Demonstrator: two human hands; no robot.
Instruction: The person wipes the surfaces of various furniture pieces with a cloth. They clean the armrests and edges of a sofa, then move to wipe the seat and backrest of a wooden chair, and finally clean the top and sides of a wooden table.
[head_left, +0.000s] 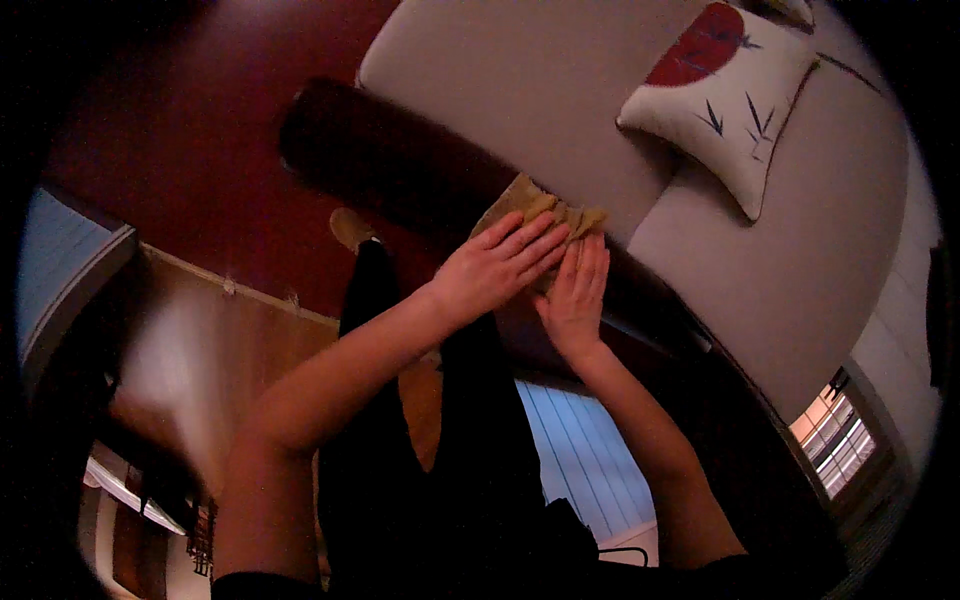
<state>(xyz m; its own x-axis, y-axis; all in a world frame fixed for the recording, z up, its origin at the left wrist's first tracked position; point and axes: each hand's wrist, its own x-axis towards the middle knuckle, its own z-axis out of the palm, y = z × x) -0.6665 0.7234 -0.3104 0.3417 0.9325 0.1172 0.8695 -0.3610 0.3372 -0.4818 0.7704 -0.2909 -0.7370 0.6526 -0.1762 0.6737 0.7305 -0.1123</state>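
A crumpled yellow-brown cloth [548, 203] lies over the dark wooden rail [405, 150] along the sofa's edge. Flat on the cloth, with fingers stretched out, rests my left hand [492, 268]. My right hand [577, 298] is just beside it, its extended fingers also pressing on the cloth and nearly touching the left ones. Both palms are turned down, so the cloth beneath them is hidden. Beyond the rail spreads the sofa's beige seat cushion [480, 85].
A white throw pillow [770, 75] with a red circle and dark leaf shapes leans on the sofa at the upper right. Dark red carpet [170, 170] covers the floor at left, beside a wooden floor [190, 340]. My shoe [349, 229] stands near the rail.
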